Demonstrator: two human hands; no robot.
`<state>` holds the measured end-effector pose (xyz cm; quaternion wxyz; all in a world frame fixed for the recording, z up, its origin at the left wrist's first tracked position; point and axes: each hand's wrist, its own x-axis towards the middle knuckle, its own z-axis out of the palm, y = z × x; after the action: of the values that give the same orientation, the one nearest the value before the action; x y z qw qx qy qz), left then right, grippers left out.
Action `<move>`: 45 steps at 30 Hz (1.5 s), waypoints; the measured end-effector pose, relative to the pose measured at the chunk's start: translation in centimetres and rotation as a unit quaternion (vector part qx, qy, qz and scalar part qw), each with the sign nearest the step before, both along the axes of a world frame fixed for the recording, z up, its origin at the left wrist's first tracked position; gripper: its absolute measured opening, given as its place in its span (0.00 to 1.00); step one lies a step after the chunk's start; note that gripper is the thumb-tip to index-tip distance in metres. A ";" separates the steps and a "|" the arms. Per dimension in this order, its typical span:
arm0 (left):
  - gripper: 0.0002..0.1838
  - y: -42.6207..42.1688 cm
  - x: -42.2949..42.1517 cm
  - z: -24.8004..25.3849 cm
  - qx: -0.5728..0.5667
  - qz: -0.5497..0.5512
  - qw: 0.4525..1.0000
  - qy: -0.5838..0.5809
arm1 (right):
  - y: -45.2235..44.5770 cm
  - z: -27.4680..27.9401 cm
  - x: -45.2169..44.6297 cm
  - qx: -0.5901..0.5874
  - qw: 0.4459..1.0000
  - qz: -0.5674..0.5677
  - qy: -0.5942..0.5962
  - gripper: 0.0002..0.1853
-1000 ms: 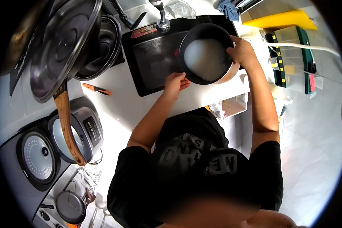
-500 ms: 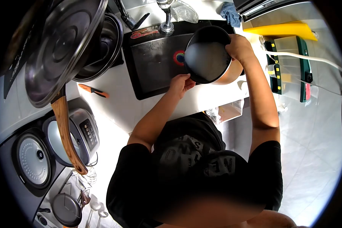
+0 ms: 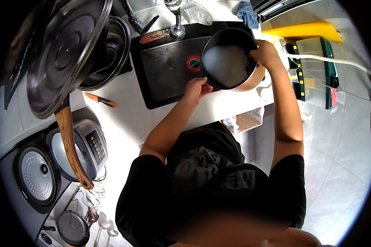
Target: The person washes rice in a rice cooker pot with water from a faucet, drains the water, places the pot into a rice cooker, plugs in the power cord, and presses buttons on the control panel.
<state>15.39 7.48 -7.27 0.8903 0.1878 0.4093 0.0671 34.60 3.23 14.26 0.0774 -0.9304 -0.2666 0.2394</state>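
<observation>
Over the right part of the dark sink (image 3: 160, 78), I hold a rice cooker inner pot (image 3: 251, 80) with both hands. It is tilted, black inside and copper-toned outside. Cloudy whitish water (image 3: 224, 61) lies in it, with what looks like rice grains near its right side. My left hand (image 3: 198, 89) pinches the rim at the lower left. At the right rim my right hand (image 3: 266, 54) is closed on the pot, its fingertips partly hidden inside. A round red-rimmed drain cover (image 3: 193, 63) shows just left of the pot.
The faucet (image 3: 177, 24) stands behind the sink. An orange-handled knife (image 3: 100, 100) lies on the left counter. A large lid or pan with a wooden handle (image 3: 72, 144) hangs into view at left, above an open rice cooker (image 3: 80, 144). A blue cloth (image 3: 248, 15) lies at the back right.
The pot has shifted slightly right, its tilt has changed a little, and more of the whitish contents shows. Both hands keep their grip. The view has moved slightly.
</observation>
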 end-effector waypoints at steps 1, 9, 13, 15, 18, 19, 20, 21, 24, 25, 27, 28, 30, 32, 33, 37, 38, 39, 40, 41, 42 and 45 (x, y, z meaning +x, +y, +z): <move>0.07 0.1 0.0 0.4 0.015 0.001 1.000 0.006 | -0.4 0.0 0.1 0.018 1.000 -0.003 -0.001 0.17; 0.08 2.4 -2.2 6.5 0.229 0.003 0.973 -0.029 | -8.7 -4.6 0.8 0.294 0.931 -0.150 0.154 0.21; 0.10 3.7 -3.3 9.0 0.364 -0.021 0.931 0.003 | -11.0 -5.8 -2.3 0.376 0.867 -0.215 0.249 0.23; 0.11 4.0 -4.1 10.0 0.432 -0.031 0.901 0.013 | -11.3 -6.1 -3.9 0.401 0.845 -0.229 0.270 0.24; 0.11 5.0 -6.0 10.5 0.480 -0.043 0.876 0.034 | -11.4 -6.4 -6.5 0.444 0.821 -0.241 0.267 0.23; 0.11 5.2 -6.7 10.6 0.486 -0.026 0.872 0.046 | -11.4 -7.1 -7.0 0.462 0.818 -0.208 0.273 0.23; 0.11 5.1 -6.9 10.6 0.490 -0.025 0.871 0.032 | -11.4 -7.5 -7.6 0.465 0.822 -0.200 0.261 0.23; 0.12 5.0 -7.1 11.0 0.494 -0.024 0.869 0.018 | -11.6 -7.3 -7.8 0.453 0.821 -0.217 0.271 0.23; 0.12 4.0 -7.6 11.9 0.501 -0.073 0.862 -0.002 | -12.9 -6.3 -8.0 0.447 0.812 -0.223 0.303 0.24; 0.12 4.2 -7.8 11.7 0.482 -0.052 0.874 0.020 | -13.1 -5.8 -8.2 0.441 0.815 -0.217 0.306 0.25; 0.12 4.7 -9.1 10.9 0.456 -0.035 0.888 0.044 | -11.9 -5.4 -10.1 0.438 0.835 -0.200 0.267 0.25; 0.12 5.3 -10.0 10.6 0.453 -0.034 0.890 0.047 | -11.1 -5.3 -11.0 0.440 0.841 -0.193 0.247 0.25; 0.12 5.3 -11.4 10.5 0.441 -0.046 0.896 0.036 | -11.1 -5.1 -11.6 0.420 0.844 -0.199 0.267 0.24; 0.13 4.1 -11.7 10.6 0.421 -0.064 0.905 0.003 | -12.2 -5.9 -11.0 0.408 0.847 -0.202 0.274 0.23; 0.13 3.7 -11.8 10.7 0.443 -0.071 0.894 0.003 | -12.5 -5.5 -11.0 0.379 0.858 -0.200 0.283 0.24; 0.12 5.7 -13.2 10.5 0.451 -0.024 0.892 0.037 | -10.9 -5.7 -14.0 0.422 0.840 -0.210 0.268 0.26; 0.12 5.5 -13.5 10.6 0.453 -0.045 0.890 0.038 | -11.2 -6.1 -14.1 0.433 0.836 -0.212 0.264 0.25; 0.12 4.9 -13.7 10.8 0.454 -0.065 0.888 0.038 | -11.6 -6.6 -14.0 0.442 0.832 -0.213 0.259 0.25; 0.12 4.5 -13.9 10.8 0.453 -0.085 0.886 0.037 | -11.9 -6.9 -14.0 0.449 0.829 -0.214 0.253 0.25; 0.11 4.4 -13.9 9.6 0.457 -0.089 0.885 0.022 | -12.3 -7.3 -14.1 0.442 0.833 -0.212 0.257 0.24; 0.11 4.2 -13.8 9.8 0.454 -0.069 0.888 0.030 | -12.4 -7.2 -14.3 0.435 0.836 -0.212 0.259 0.24; 0.12 5.1 -14.3 10.3 0.453 -0.033 0.890 0.031 | -12.1 -6.6 -15.6 0.410 0.850 -0.216 0.249 0.22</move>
<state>1.11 12.54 3.07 0.6971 0.5862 0.3554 0.2101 19.02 -8.90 7.70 0.5655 -0.7572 -0.1051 0.3095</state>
